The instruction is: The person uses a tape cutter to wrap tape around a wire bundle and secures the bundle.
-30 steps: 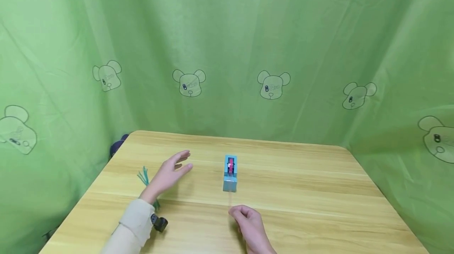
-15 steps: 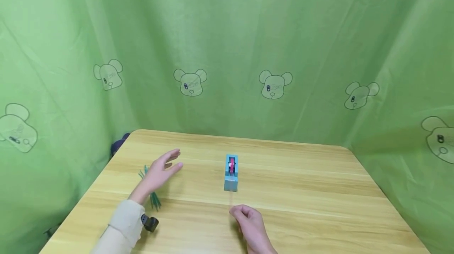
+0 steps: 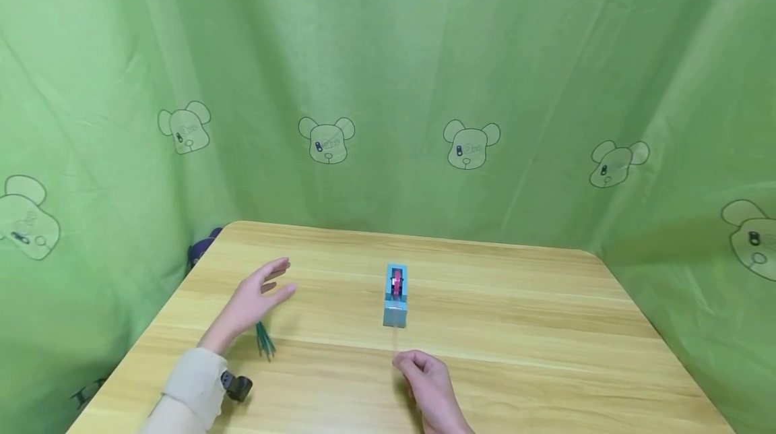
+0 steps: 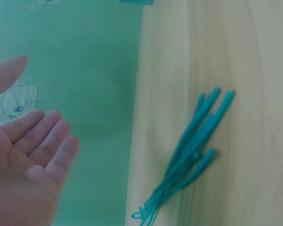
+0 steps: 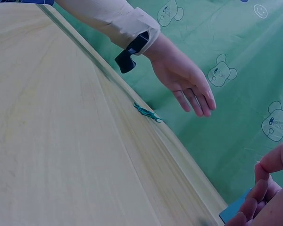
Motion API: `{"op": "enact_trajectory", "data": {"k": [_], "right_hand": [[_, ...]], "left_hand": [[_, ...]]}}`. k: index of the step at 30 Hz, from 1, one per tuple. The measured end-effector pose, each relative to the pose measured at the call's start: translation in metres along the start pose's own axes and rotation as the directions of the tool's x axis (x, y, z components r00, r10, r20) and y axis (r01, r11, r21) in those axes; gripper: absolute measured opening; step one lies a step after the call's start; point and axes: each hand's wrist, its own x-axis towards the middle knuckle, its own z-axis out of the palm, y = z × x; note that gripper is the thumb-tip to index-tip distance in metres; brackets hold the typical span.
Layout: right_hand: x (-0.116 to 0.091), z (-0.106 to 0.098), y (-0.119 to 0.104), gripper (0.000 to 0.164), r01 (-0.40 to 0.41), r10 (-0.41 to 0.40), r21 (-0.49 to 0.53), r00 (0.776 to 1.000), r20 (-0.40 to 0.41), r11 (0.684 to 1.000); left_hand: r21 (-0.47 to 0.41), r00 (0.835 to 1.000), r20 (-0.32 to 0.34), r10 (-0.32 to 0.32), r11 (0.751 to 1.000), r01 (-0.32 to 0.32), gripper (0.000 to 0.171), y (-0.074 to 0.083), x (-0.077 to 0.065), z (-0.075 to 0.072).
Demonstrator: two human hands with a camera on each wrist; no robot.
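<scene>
Left hand point(image 3: 245, 302) shifted farther left of the dispenser point(image 3: 391, 309), fingers loose, empty; right hand point(image 3: 429, 383), in front, pinches tape point(image 3: 395, 338) drawn out, apparently uncut; green cords point(image 4: 191, 141) unheld.

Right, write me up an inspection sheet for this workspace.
Surface: wood-grain table, rounded far corners.
Job's things: blue tape dispenser with a pink-cored roll; tape strip stretched from its front; bundle of green strands lying on the table's left side.
Clutter: nothing seen.
Hands: right hand pinches the strip's end; left hand is raised, holding nothing, with a black wrist camera at its cuff.
Cables: nothing seen.
Surroundings: green curtain with bear-face prints.
</scene>
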Motion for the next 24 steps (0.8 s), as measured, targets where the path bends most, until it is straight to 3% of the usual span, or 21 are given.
{"op": "enact_trajectory", "data": {"k": [14, 24], "right_hand": [[0.001, 0.0, 0.0, 0.017, 0.002, -0.003, 0.008, 1.0, 0.009, 1.0], [0.002, -0.001, 0.002, 0.016, -0.017, 0.017, 0.02, 1.0, 0.005, 1.0]], "left_hand": [[0.029, 1.0, -0.009, -0.002, 1.0, 0.002, 0.071, -0.013, -0.011, -0.02], [0.056, 0.999, 0.035, -0.007, 0.998, 0.005, 0.069, -0.021, -0.012, -0.041]]}}
